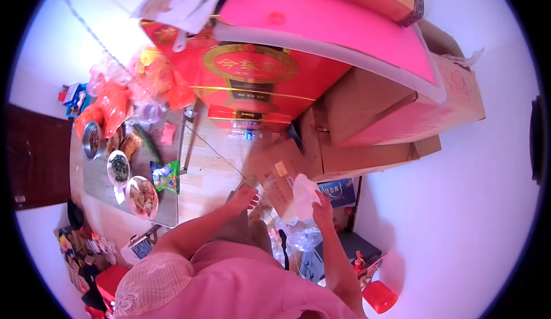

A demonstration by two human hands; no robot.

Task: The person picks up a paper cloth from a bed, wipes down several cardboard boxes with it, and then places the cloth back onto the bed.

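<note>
My right hand is closed on the edge of a thin white sheet, which may be paper or plastic. The sheet hangs in front of a brown cardboard box with printed labels. My left hand has its fingers curled, left of that box. A thin dark cord runs from near the table down toward this hand; whether the fingers grip it or something else is hidden. Crumpled clear plastic lies below the sheet.
At left, a table bears dishes of food, a cucumber, a green snack packet and red plastic bags. Ahead are stacked cartons, a red gift box and a pink-topped box. A red container sits lower right.
</note>
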